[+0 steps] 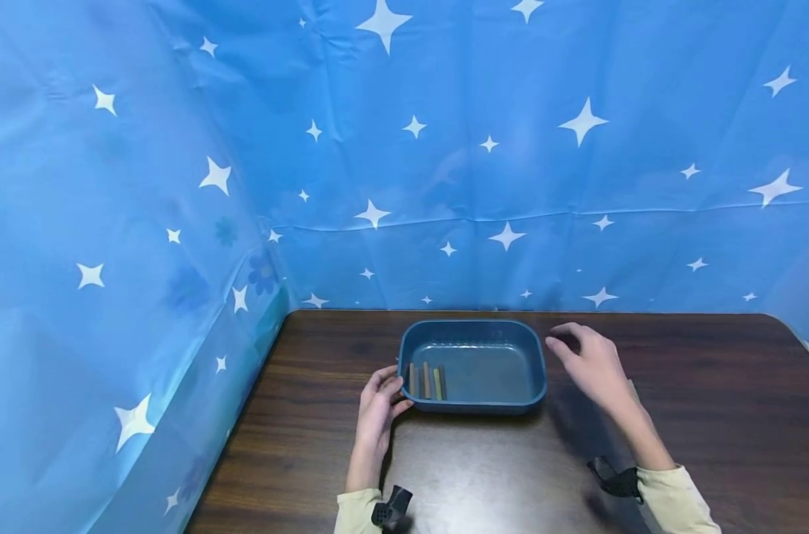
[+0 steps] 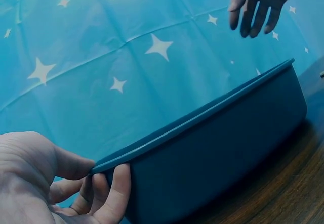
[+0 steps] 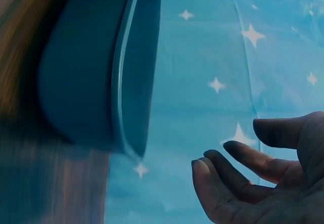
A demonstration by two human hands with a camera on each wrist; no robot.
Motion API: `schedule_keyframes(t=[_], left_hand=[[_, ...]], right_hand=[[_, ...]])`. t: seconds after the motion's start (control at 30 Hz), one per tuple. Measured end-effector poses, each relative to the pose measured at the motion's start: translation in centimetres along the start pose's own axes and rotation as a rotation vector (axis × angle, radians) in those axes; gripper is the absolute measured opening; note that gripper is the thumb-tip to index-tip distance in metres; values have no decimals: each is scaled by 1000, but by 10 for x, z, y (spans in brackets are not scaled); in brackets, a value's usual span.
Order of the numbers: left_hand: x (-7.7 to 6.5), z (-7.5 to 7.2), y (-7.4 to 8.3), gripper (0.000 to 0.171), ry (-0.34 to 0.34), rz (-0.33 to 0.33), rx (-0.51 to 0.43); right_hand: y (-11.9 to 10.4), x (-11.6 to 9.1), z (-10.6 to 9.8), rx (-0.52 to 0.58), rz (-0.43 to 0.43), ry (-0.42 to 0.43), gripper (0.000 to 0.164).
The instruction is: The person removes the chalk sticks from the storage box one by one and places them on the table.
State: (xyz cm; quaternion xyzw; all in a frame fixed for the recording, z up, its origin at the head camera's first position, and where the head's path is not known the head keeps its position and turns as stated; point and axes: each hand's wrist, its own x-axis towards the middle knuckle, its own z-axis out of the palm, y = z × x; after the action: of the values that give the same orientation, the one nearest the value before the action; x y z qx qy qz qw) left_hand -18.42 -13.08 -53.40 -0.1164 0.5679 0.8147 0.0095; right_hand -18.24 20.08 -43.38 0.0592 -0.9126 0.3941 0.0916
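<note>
A blue rectangular tray (image 1: 491, 406) with rounded corners rests on the table. Several slim sticks (image 1: 426, 380), brownish and yellow-green, stand side by side at its left end; their kind is too small to tell. My left hand (image 1: 375, 411) grips the tray's front left corner. In the left wrist view, the thumb lies at the rim and fingers curl against the outer wall. My right hand (image 1: 591, 365) hovers beside the tray's right end, apart from it. Its fingers (image 3: 253, 158) are loosely bent and nothing lies between them in the right wrist view.
The dark wooden table (image 1: 724, 415) reaches back to a blue star-patterned curtain (image 1: 511, 178), which also hangs along the left side. A small pale object (image 1: 633, 389) shows partly behind my right wrist. Each wrist wears a black camera strap (image 1: 392, 507).
</note>
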Motion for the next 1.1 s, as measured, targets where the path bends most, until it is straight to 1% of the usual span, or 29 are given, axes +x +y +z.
schedule_keyframes(t=[0.17, 0.3, 0.5, 0.63, 0.77, 0.93, 1.1], left_hand=[[1, 3, 0, 37, -3, -7, -11], [1, 5, -2, 37, -7, -9, -16], [0, 7, -3, 37, -21, -5, -25], [0, 7, -3, 36, -16, -13, -38], [0, 5, -3, 35, -14, -11, -45], [-2, 2, -2, 36, -9, -19, -41], [-2, -5, 1, 36, -8, -11, -42]], right_hand=[[-18, 6, 24, 37, -23, -33, 31], [-26, 9, 43, 73, -49, -76, 29], [-39, 13, 69, 89, -102, -120, 27], [-50, 15, 88, 132, -75, -184, 28], [-59, 19, 108, 156, -39, -224, 27], [-67, 20, 131, 125, -35, -256, 25], [-73, 25, 150, 92, -26, -306, 29]])
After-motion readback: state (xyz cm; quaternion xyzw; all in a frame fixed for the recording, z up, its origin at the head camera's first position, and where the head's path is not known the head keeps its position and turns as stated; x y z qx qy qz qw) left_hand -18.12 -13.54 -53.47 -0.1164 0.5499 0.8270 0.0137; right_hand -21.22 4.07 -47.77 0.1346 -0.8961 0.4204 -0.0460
